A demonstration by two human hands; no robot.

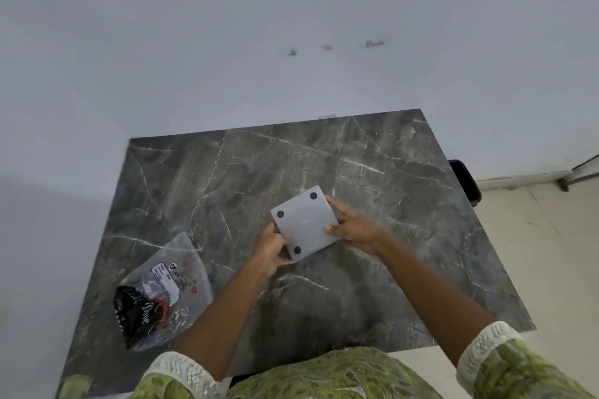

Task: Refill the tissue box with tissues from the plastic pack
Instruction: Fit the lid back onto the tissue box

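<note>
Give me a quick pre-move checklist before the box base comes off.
1. Square grey plastic tissue box upside down, underside with black round feet facing up: ok.
2. Left hand gripping the box's near-left corner: ok.
3. Right hand gripping the right edge, fingers along the side: ok.
4. Base panel loosened: cannot tell.
5. Clear crinkled plastic pack within reach on the dark marble table, to the left: ok.
6. Tissues remaining in the pack: cannot tell.
</note>
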